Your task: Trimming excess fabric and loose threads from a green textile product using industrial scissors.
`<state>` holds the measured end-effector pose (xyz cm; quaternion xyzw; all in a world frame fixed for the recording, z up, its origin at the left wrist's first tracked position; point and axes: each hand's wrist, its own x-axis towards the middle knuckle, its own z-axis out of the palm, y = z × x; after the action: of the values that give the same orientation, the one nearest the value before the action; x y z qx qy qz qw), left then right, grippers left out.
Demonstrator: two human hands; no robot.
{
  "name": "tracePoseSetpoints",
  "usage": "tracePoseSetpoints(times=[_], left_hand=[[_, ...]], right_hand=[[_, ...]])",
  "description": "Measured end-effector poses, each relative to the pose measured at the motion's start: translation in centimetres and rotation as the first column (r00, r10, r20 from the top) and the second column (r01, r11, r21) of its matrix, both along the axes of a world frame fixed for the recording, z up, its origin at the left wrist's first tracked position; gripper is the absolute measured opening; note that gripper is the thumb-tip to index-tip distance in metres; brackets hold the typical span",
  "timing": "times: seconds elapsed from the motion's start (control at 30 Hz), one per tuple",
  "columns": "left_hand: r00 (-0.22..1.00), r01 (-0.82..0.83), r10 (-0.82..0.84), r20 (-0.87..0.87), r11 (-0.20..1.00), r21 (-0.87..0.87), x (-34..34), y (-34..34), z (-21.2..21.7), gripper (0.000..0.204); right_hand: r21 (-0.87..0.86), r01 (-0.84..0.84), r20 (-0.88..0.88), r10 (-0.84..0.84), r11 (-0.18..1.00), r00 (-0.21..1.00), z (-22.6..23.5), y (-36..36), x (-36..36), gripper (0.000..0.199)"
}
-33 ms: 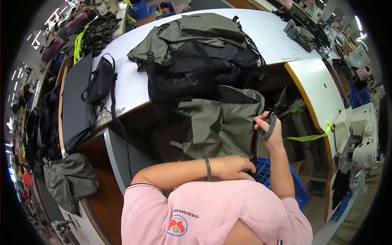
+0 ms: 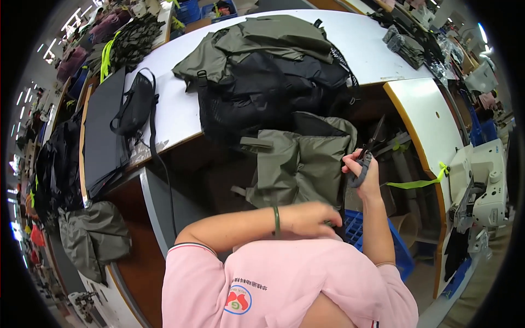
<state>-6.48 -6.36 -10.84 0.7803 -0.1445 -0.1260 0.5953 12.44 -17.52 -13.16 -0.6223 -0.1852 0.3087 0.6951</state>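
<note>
My right hand (image 2: pixel 365 172) is wrapped around a pair of scissors (image 2: pixel 376 134). Their grey, padded-looking handle loops around the fingers, and the blades point up and away, slightly parted. My left hand (image 2: pixel 311 217), a green bangle (image 2: pixel 276 220) on its wrist, is held across in front of my chest with curled fingers. A bit of dark green shows at its fingertips, too small to name. Between and beyond my hands, an olive-green fabric panel (image 2: pixel 295 164) hangs over the table's near edge. It adjoins a black and olive backpack-like piece (image 2: pixel 273 87) lying on the table.
The white table (image 2: pixel 175 123) curves ahead. Black sheets (image 2: pixel 104 126) and a black strapped pouch (image 2: pixel 134 104) lie on its left. A blue crate (image 2: pixel 402 251) stands below my right arm, with a sewing machine (image 2: pixel 488 180) farther right. A yellow-green strip (image 2: pixel 418 184) hangs nearby.
My left hand has risen slightly, and dark green now shows at its fingertips. The panel's left edge and lower strap have shifted a little. My right hand keeps hold of the scissors.
</note>
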Motion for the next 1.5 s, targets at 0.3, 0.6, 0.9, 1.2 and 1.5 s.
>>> tracePoseSetpoints(times=[0.3, 0.6, 0.9, 1.2, 1.5], left_hand=[[0.554, -0.824, 0.759, 0.343, 0.559, 0.093, 3.5, 10.8, -3.3, 0.015], [0.743, -0.579, 0.644, 0.181, 0.484, 0.656, 4.6, 7.3, -8.5, 0.042], [0.669, -0.715, 0.484, 0.564, 0.211, 0.667, 0.8, 4.0, -12.2, 0.035], [0.558, -0.815, 0.562, 0.610, 0.233, 0.530, -0.2, 3.8, -13.1, 0.041], [0.279, -0.952, 0.702, 0.656, 0.293, 0.091, 2.6, 5.9, -2.5, 0.069]], right_hand=[[-0.052, 0.205, 0.202, -0.191, 0.977, 0.961, -3.5, 0.5, 1.7, 0.021], [-0.160, -0.081, 0.662, 0.168, 0.984, 0.730, 1.1, 4.9, 0.4, 0.012], [-0.574, -0.264, 0.756, 0.625, 0.775, 0.193, -7.0, 15.2, 1.9, 0.043], [-0.608, -0.407, 0.536, 0.731, 0.681, 0.422, -4.6, 14.5, 3.3, 0.028], [-0.302, -0.432, 0.888, 0.415, 0.850, 0.196, 5.8, 9.1, 14.0, 0.030]])
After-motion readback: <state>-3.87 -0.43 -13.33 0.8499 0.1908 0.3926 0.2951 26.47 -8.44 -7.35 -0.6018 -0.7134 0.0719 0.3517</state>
